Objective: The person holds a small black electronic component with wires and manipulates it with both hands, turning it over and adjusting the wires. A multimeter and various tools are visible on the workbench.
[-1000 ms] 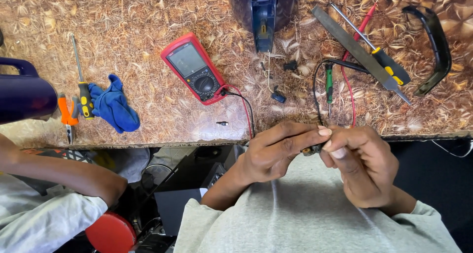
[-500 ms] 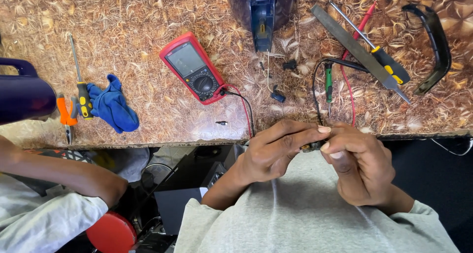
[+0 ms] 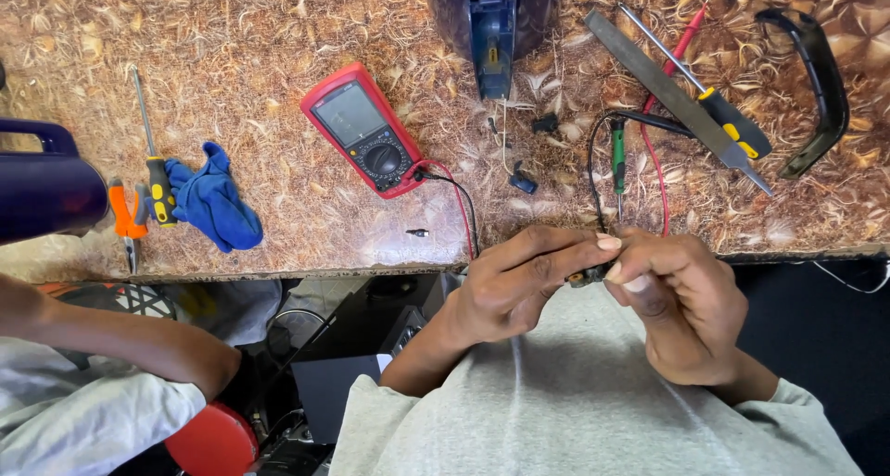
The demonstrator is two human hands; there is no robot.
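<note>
1. Two hands meet just off the near edge of the desk (image 3: 278, 31), above the person's grey shirt (image 3: 575, 411): the left hand (image 3: 514, 286) and the right hand (image 3: 681, 300) both pinch a small dark part (image 3: 586, 275) between their fingertips.
2. The small dark part sits squeezed between the thumb and fingers of each hand; what kind of part it is cannot be told.
3. A red multimeter (image 3: 364, 128) lies tilted near the middle of the desk, its red and black leads (image 3: 461, 198) running toward the near edge.
4. Toward the far right corner rest a flat metal file (image 3: 672, 96), a screwdriver with a black-and-yellow handle (image 3: 728, 119) and a curved black strip (image 3: 820, 77).
5. A green-handled screwdriver (image 3: 617, 152) points at the near edge, close to the hands.
6. A blue appliance body (image 3: 491, 22) stands at the far edge.
7. Near the left edge lie a blue cloth (image 3: 215, 207), another screwdriver (image 3: 153, 161) and orange-handled pliers (image 3: 123, 212).
8. Another person's forearm (image 3: 120, 332) shows below the desk's left end.
</note>
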